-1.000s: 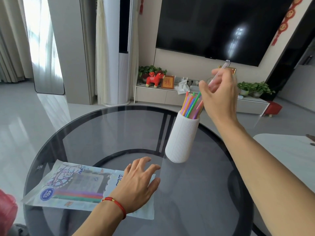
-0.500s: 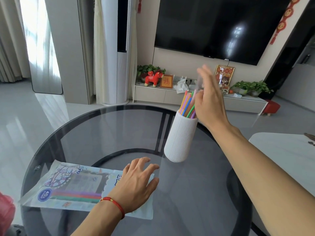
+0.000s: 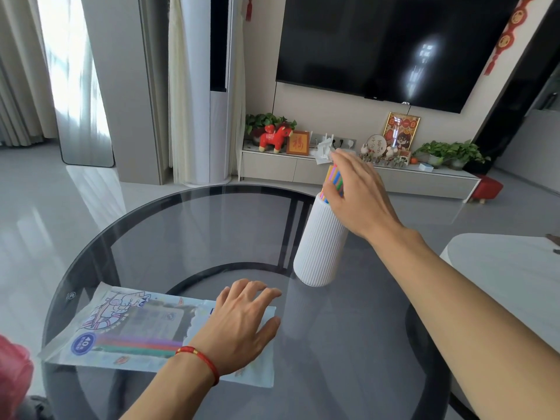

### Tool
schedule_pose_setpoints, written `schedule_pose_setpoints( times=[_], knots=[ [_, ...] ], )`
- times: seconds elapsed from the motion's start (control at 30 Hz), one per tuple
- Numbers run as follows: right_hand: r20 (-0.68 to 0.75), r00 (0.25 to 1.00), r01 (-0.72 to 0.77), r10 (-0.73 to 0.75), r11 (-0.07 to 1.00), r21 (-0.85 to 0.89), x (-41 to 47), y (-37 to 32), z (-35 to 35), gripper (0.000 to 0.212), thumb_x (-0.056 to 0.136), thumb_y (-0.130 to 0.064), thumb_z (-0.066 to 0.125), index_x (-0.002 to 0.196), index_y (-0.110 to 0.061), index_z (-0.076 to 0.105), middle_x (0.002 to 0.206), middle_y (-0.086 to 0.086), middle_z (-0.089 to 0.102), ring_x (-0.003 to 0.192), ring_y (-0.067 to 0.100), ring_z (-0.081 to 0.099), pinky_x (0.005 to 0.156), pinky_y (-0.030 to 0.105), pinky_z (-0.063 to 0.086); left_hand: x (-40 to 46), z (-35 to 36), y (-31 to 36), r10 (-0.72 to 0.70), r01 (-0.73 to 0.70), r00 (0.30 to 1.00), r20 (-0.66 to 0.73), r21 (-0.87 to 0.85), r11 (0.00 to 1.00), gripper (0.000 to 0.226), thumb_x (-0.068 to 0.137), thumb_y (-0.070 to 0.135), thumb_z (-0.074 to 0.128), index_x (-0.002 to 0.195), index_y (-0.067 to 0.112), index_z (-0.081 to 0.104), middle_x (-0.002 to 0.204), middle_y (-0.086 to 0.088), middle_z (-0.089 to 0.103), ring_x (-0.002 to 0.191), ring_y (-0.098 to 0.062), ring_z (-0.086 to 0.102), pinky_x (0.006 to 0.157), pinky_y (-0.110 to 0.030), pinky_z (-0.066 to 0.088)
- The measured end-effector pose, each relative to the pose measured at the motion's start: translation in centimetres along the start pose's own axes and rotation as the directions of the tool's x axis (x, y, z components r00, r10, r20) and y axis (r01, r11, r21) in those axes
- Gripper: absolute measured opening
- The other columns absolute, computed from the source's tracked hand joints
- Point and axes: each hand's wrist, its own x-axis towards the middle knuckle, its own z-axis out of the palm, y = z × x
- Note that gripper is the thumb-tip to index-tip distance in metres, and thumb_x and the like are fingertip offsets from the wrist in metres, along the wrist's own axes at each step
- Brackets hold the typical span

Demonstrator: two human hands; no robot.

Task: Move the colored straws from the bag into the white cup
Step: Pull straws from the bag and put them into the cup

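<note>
Overhead, we see right hand (image 3: 357, 192) loosely spread on straws (image 3: 333, 177) in white cup (image 3: 319, 247); left hand (image 3: 242, 322) flat, open, pinning bag (image 3: 133, 325) on surface (image 3: 333, 359).

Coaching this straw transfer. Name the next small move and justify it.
Probably bring the right hand back to the bag for another straw. It rests over the straws already standing in the white cup, while colored straws still show inside the bag, which the left hand pins flat on the glass table.
</note>
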Motion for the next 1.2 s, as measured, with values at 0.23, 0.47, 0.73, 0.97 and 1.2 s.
schedule_pose_setpoints(
  times=[0.23,0.47,0.73,0.97,1.2],
  knots=[
    [-0.398,0.889,0.273,-0.226,0.960,0.064,-6.1,-2.2,0.5,0.018,0.091,-0.007,0.057,0.099,-0.002,0.072,0.097,0.011,0.073,0.088,0.030,0.066,0.079,0.043,0.055,-1.3,-1.5,-1.1,-0.029,0.012,0.986,0.167,0.105,0.994,0.095,0.075,0.081,0.042,0.153,0.036,0.012,0.158,0.008,0.025,0.147,-0.019,0.017,0.123,-0.049,0.012],
    [0.287,0.936,-0.289,0.206,0.914,0.286,-14.4,-2.7,7.2,0.020,0.102,-0.025,0.055,0.090,-0.021,0.071,0.089,-0.007,0.074,0.074,0.020,0.064,0.074,0.044,0.059,-2.7,-1.2,-1.1,-0.040,-0.059,0.905,0.423,0.220,0.974,0.136,0.057,0.084,0.061,0.152,0.030,-0.022,0.164,0.000,0.002,0.153,-0.022,-0.005,0.117,-0.067,-0.010],
    [0.612,0.712,-0.604,0.344,0.745,0.284,-16.1,-3.9,8.9,0.032,0.101,-0.032,0.040,0.091,-0.024,0.070,0.091,0.000,0.071,0.057,0.025,0.068,0.056,0.037,0.059,-1.7,-1.2,0.0,0.002,-0.070,0.976,0.220,0.299,0.952,0.108,0.066,0.063,0.059,0.154,0.025,0.009,0.131,0.003,0.036,0.122,-0.023,0.046,0.115,-0.051,0.029],
    [0.843,0.501,-0.859,0.196,0.231,0.456,-16.0,-5.5,8.6,0.054,0.109,-0.051,0.031,0.109,-0.014,0.071,0.103,0.019,0.077,0.057,0.034,0.074,0.050,0.032,0.057,-0.7,-3.9,1.7,0.134,-0.173,0.985,0.109,0.552,0.816,0.114,0.065,0.052,0.075,0.153,0.016,0.013,0.135,-0.007,0.038,0.114,-0.027,0.046,0.097,-0.050,0.044],
    [0.895,0.444,-0.817,0.036,-0.395,0.421,-16.0,-7.1,9.8,0.046,0.108,-0.043,0.052,0.124,-0.004,0.072,0.109,0.029,0.080,0.080,0.044,0.078,0.064,0.043,0.067,1.9,-7.4,3.6,0.235,-0.361,0.932,0.276,0.765,0.533,0.080,0.088,0.010,0.052,0.152,0.004,0.005,0.135,-0.021,0.034,0.116,-0.040,0.040,0.109,-0.074,0.022]
  ],
)
